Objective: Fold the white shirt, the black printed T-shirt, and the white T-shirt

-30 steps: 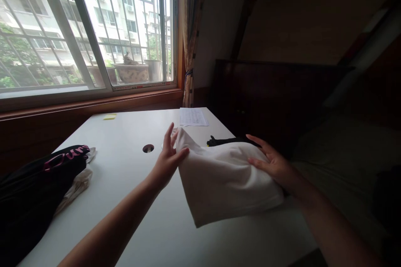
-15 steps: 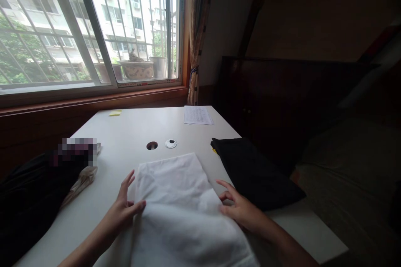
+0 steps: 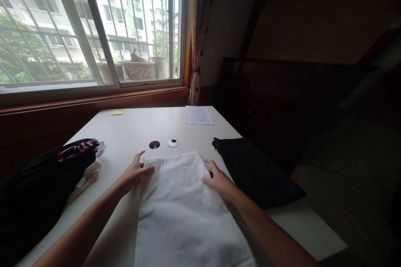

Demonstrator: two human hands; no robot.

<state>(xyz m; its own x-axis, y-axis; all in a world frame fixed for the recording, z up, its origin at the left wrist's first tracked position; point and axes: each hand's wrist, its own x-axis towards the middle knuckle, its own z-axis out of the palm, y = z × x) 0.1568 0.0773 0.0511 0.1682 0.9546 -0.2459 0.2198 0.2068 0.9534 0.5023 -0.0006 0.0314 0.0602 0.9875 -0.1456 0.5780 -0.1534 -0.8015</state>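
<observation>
Touched along both sides near the far end, thumbs on top, by the bare left hand (image 3: 131,175) and right hand (image 3: 219,180): folded white fabric piece (image 3: 184,204), faintly wrinkled, on white smooth-topped table (image 3: 140,127). Cannot tell whether pinched underneath. Beyond far edge: round dark hole (image 3: 154,145) and white disc with black opening (image 3: 173,143). At right: folded black cloth (image 3: 258,175). At left: bunched black cloth with pink lettering (image 3: 37,183). Farthest: printed white sheets (image 3: 200,115), yellow paper note (image 3: 118,112).

The camera is worn on the person's head and looks forward and down at the table (image 3: 140,124); left hand (image 3: 133,173) and right hand (image 3: 218,180) are near to it, the window (image 3: 102,35) farther, upper left.
</observation>
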